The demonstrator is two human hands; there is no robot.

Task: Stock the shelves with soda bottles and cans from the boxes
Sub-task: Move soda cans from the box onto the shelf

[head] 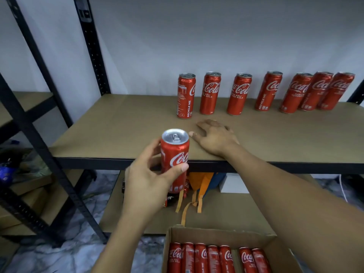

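Left grip (149, 174) closed around a red soda can (175, 160), thumb across the label and fingers behind, can upright and held in the air just in front of the shelf's front edge, silver top level with the board. Right grip (213, 135) empty, lying palm down with fingers spread on the brown shelf board (122, 127) close to the front edge, just beside the held can without touching it. Seven more red cans standing upright along the shelf's back edge (264, 91): four spaced apart toward the middle, three bunched together near the back right corner. Leftmost can of the row (186, 95) set slightly forward of the others. Open cardboard box (216, 233) at the bottom of the view, below the lower shelf's front edge, holding red cans lying side by side (214, 257), with a gap in the row. Orange fabric with straps (199, 186) and a white box (233, 183) on the lower shelf. Black metal uprights (92, 46) at the shelf's left corners.
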